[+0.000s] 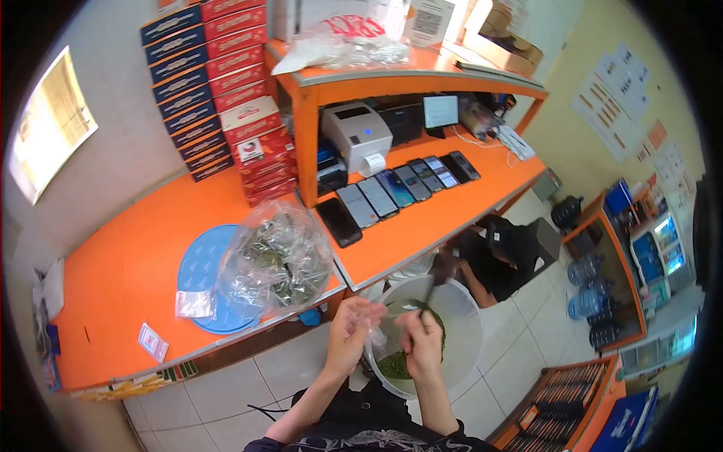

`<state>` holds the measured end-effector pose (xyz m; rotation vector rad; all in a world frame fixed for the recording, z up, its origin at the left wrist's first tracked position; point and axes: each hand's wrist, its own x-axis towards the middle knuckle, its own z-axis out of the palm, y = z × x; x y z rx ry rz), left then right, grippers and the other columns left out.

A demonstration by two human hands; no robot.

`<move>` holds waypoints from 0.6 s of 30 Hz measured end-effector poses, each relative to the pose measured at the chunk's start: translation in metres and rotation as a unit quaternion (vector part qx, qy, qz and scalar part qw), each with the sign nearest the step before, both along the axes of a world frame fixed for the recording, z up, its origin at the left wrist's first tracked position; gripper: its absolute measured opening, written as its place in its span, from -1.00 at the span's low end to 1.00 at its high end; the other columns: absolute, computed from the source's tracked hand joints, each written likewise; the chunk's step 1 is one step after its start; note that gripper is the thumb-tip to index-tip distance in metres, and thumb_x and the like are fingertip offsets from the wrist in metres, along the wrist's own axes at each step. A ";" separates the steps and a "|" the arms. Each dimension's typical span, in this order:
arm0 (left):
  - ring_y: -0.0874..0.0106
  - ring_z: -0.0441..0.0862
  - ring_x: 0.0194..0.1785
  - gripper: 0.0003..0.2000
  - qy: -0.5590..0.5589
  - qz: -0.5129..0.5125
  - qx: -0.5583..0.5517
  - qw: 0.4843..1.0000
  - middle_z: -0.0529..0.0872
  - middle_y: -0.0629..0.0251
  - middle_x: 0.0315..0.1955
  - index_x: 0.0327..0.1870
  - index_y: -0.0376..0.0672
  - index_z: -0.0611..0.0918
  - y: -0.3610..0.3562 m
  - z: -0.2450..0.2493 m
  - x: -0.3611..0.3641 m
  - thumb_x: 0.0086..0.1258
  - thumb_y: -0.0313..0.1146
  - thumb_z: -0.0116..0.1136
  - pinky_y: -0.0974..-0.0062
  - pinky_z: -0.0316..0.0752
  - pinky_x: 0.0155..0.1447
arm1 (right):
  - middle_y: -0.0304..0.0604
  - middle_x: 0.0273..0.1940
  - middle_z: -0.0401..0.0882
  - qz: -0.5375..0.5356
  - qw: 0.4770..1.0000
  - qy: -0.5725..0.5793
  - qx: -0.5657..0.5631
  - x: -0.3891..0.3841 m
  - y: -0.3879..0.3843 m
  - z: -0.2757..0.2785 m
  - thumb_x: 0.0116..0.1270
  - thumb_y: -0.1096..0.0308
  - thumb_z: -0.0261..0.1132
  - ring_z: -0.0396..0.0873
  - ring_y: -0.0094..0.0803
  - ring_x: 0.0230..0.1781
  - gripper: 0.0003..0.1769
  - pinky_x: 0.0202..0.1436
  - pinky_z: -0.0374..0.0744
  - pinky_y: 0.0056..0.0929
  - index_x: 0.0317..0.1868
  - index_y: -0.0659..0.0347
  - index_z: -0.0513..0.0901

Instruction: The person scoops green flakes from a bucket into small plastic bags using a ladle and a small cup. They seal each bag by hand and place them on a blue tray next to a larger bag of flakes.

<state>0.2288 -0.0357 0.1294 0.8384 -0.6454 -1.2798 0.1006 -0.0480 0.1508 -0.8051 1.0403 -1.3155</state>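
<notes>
My left hand (351, 333) has its fingers bent at the edge of a small clear plastic bag (378, 343), over the near left side of a large white bucket (465, 352). Finely chopped green leaves (393, 368) lie inside that bucket. Just right of the bag, my right hand (423, 343) is closed around a dark long-handled tool (431, 289). Its broad upper end is blurred, so I cannot tell its kind. On the table to the left, a big clear bag of green leaves (280, 260) rests partly on a blue round lid (202, 260).
A person in black (497, 260) crouches just beyond the bucket, an arm near its rim. Several phones (393, 188) line the orange desk beside a label printer (358, 135). Stacked red boxes (245, 90) stand at the back. A shelf of dark boxes (557, 407) is at lower right.
</notes>
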 end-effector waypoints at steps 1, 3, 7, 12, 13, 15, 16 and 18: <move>0.49 0.54 -0.18 -0.79 -0.025 0.010 -0.014 1.000 0.58 0.18 -0.20 -0.03 -0.20 0.37 -0.005 -0.013 0.000 0.35 -0.61 -0.08 0.56 0.45 -0.08 | -0.29 -0.42 0.56 -0.064 0.997 -0.053 -0.010 -0.003 0.001 0.001 0.37 0.41 0.18 0.26 -0.80 -0.66 -0.92 -0.68 0.12 -0.77 -0.31 0.21 0.51; 0.56 0.48 -0.31 -0.79 -0.075 0.035 -0.049 0.995 0.56 0.24 -0.24 -0.02 -0.19 0.38 -0.012 -0.047 0.006 0.35 -0.60 -0.10 0.61 0.42 -0.22 | -0.21 -0.34 0.59 -0.190 0.960 0.121 -0.167 -0.013 -0.001 0.000 0.33 0.44 0.19 0.39 -0.64 -0.62 -0.94 -0.59 0.36 -0.65 -0.30 0.18 0.46; 0.62 0.45 -0.32 -0.74 0.226 -0.361 0.068 0.902 0.55 0.30 -0.24 0.03 -0.19 0.39 0.008 -0.023 -0.005 0.37 -0.38 0.07 0.68 0.35 -0.32 | -0.11 -0.33 0.65 -0.117 0.802 0.420 -0.408 -0.018 0.015 -0.002 -0.15 0.52 0.40 0.62 -0.29 -0.37 -0.78 -0.28 0.56 -0.45 -0.39 0.17 0.66; 0.64 0.56 -0.30 -0.77 -0.127 -0.169 0.049 0.976 0.67 0.36 -0.42 -0.17 -0.30 0.63 0.000 -0.003 -0.002 0.35 -0.30 0.17 0.63 0.45 -0.19 | -0.18 -0.27 0.65 -0.040 0.880 0.324 -0.344 -0.026 0.042 -0.009 -0.14 0.48 0.50 0.59 -0.41 -0.42 -0.75 -0.34 0.50 -0.56 -0.39 0.21 0.65; 0.63 0.57 -0.31 -0.79 -0.149 -0.187 0.038 0.970 0.67 0.35 -0.42 -0.17 -0.31 0.62 0.001 0.003 0.000 0.32 -0.33 0.19 0.64 0.46 -0.19 | -0.24 -0.24 0.63 -0.080 0.971 0.188 -0.126 -0.025 0.048 0.012 -0.10 0.48 0.51 0.53 -0.55 -0.42 -0.74 -0.35 0.44 -0.63 -0.34 0.24 0.66; 0.61 0.60 -0.31 -0.80 -0.197 -0.231 0.017 0.953 0.67 0.34 -0.43 -0.18 -0.31 0.60 0.007 0.010 0.002 0.27 -0.39 0.24 0.64 0.48 -0.18 | -0.28 -0.27 0.63 0.065 0.964 0.259 0.001 -0.051 0.036 0.022 -0.02 0.49 0.48 0.47 -0.66 -0.46 -0.75 -0.38 0.37 -0.70 -0.28 0.27 0.67; 0.67 0.57 -0.30 -0.81 -0.214 -0.231 0.000 0.949 0.69 0.36 -0.41 -0.24 -0.30 0.62 0.008 0.007 -0.001 0.21 -0.40 0.31 0.69 0.45 -0.24 | -0.30 -0.37 0.61 0.117 0.968 0.207 -0.079 -0.053 0.031 0.009 0.06 0.43 0.44 0.38 -0.77 -0.56 -0.79 -0.52 0.27 -0.75 -0.27 0.28 0.67; 0.71 0.54 -0.37 -0.81 -0.214 -0.208 -0.008 0.954 0.69 0.37 -0.40 -0.30 -0.29 0.62 0.008 0.005 -0.004 0.18 -0.39 0.34 0.72 0.42 -0.32 | -0.35 -0.44 0.61 0.142 0.972 0.184 -0.026 -0.061 0.035 0.004 0.08 0.46 0.42 0.32 -0.77 -0.61 -0.85 -0.56 0.24 -0.73 -0.31 0.29 0.68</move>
